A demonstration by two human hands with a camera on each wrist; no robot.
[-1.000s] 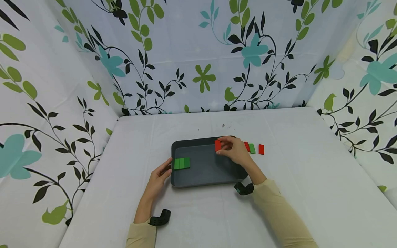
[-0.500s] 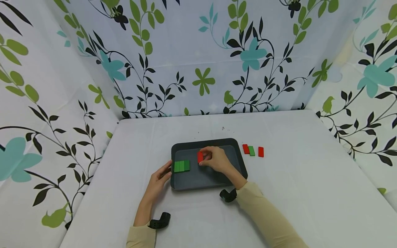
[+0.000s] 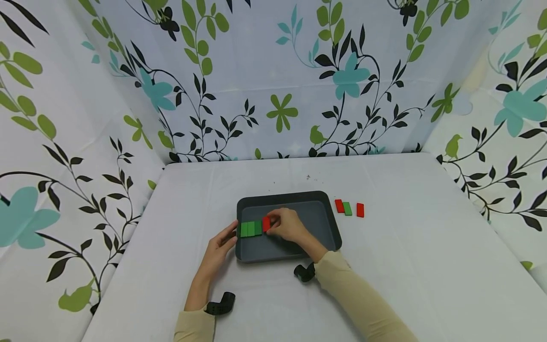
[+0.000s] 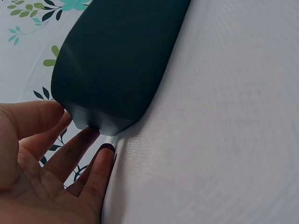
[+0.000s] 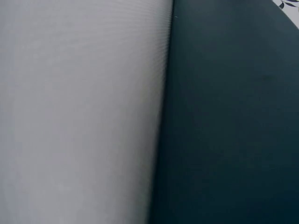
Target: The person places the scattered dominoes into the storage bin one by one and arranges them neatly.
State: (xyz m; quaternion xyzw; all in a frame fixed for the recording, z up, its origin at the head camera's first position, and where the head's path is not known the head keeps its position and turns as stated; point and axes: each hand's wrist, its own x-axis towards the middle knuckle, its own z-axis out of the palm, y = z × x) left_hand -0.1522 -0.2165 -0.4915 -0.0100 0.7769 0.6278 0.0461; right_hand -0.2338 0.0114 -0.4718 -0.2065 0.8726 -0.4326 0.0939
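So the right hand (image 3: 288,227) has a red block (image 3: 267,224) pinched between thumb and fingertips, over the left half of the dark tray (image 3: 314,218), just right of a row of three green blocks (image 3: 251,229). My guess is it's held by the edges like that so its left side is free to line up with the row. The greens sit tight together near the tray's left end.

Left hand (image 3: 217,247) isn't gripping much: fingers loosely extended, touching the tray's left end, probably just to keep it from sliding. Off the tray's right side, on the white surface (image 3: 397,256), there's a red piece (image 3: 339,205) right up against a green piece (image 3: 347,208), plus another red piece (image 3: 360,210) a bit apart, all handy for the right arm I'd say.

Hard to make out: whether the pinched block touches the row or the tray floor, since the fingers cover part of it. Right wrist cam is no help, only tray and surface, no fingers at all, and the left one cuts off most of the tray
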